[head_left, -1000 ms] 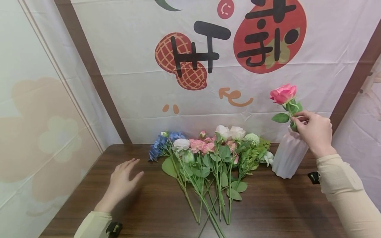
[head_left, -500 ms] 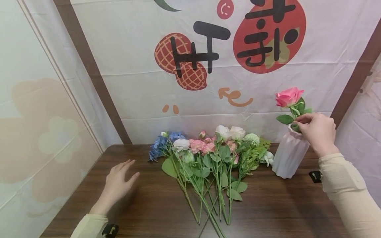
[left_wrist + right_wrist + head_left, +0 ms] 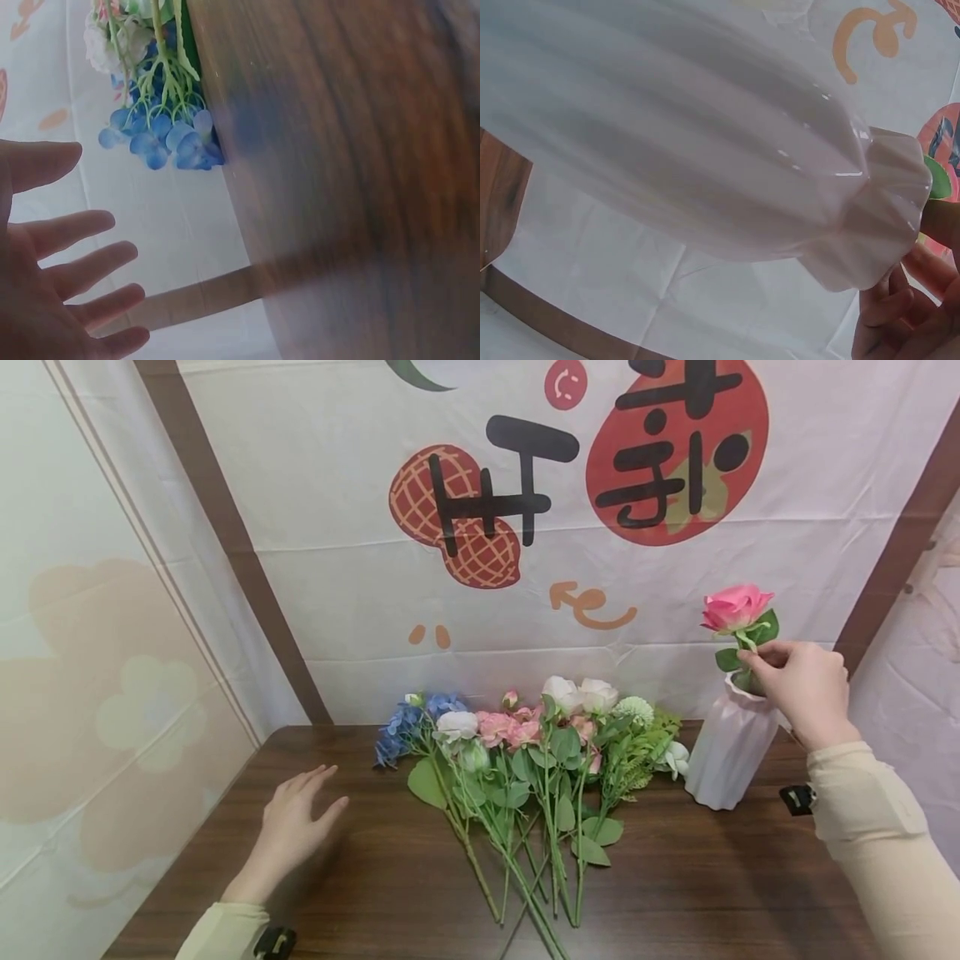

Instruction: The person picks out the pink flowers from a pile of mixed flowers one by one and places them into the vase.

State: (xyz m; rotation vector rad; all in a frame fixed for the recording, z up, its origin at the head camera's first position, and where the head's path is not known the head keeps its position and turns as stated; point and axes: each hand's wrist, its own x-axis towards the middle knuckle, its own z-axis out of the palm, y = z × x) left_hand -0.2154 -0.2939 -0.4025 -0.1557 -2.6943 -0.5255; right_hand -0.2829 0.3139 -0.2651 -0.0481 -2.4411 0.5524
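One hot-pink rose (image 3: pixel 737 608), one vase (image 3: pixel 731 750), one flower heap (image 3: pixel 513 794), two sleeves (image 3: pixel 870 843) show.

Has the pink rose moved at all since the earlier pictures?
Yes. In the head view, the pink rose has shifted rightward and lower in the picture, its bloom now nearer the mouth of the pale vase, which stands unmoved.
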